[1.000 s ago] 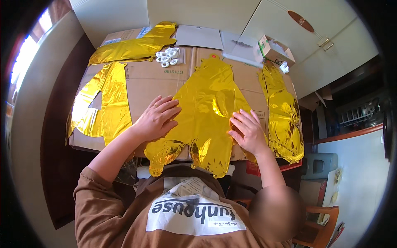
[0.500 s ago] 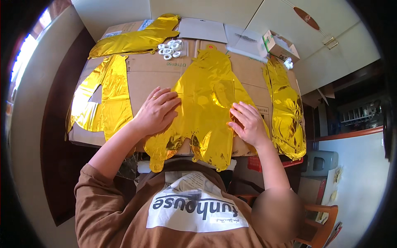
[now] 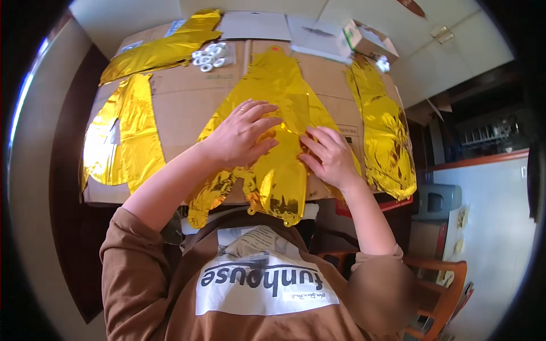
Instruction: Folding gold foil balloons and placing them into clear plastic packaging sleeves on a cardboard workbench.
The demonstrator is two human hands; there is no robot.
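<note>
A flat gold foil balloon (image 3: 267,85) lies in front of me on cardboard, wide at the middle, with small tabs along its near edge. My left hand (image 3: 245,132) rests palm down on its left-middle part, fingers stretched out. At a folded layer right of the middle is my right hand (image 3: 330,154), its fingertips touching the foil near the crease and its thumb apart from the fingers. The foil under both palms is hidden.
Other gold foil balloons lie at the left (image 3: 145,125), far left (image 3: 165,51) and right (image 3: 384,131). White ribbon rolls (image 3: 207,57) and a small open box (image 3: 367,42) stand at the back of the cardboard (image 3: 176,113). A grey stool (image 3: 438,202) is at the right.
My left hand has slid right from the foil's left edge onto its middle. My right hand stays by the folded layer. The whole view has shifted slightly.
</note>
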